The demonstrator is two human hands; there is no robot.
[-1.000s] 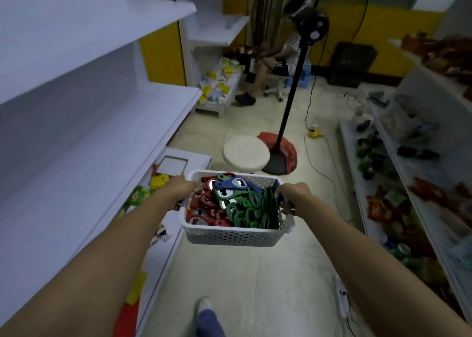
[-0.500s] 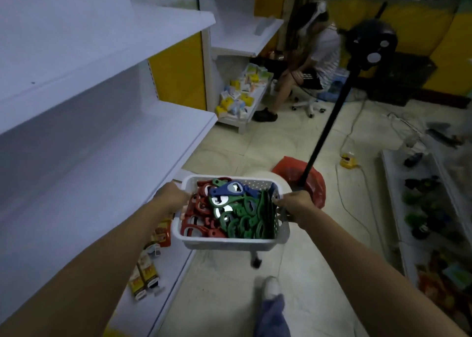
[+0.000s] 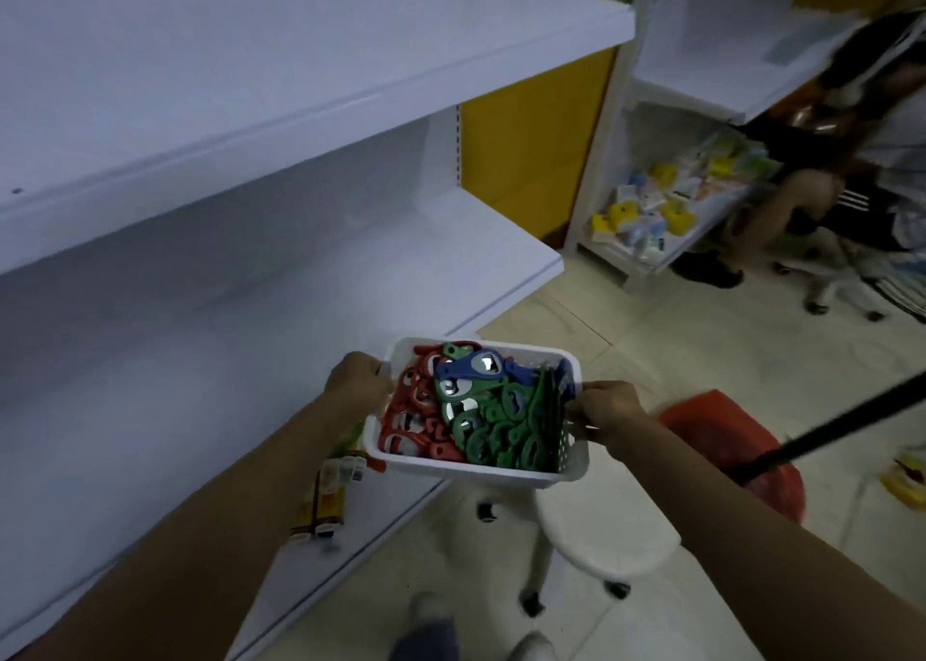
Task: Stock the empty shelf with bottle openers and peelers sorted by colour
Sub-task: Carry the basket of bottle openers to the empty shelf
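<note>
- Head view: a white basket (image 3: 476, 475) is held in the air between both hands, just in front of the white middle shelf (image 3: 300, 279).
- Left hand (image 3: 357, 380) — fingers clamped on the basket's left rim; right hand (image 3: 609, 412) — fingers clamped on its right rim.
- Inside the basket, red tools (image 3: 411, 410) lie nearest the left hand and green tools (image 3: 506, 425) nearer the right, with a blue bottle opener (image 3: 476, 367) on top.
- A white stool (image 3: 601, 535) stands on the floor below the basket.

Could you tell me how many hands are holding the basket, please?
2: left hand at the basket's left end, right hand at its right end.
</note>
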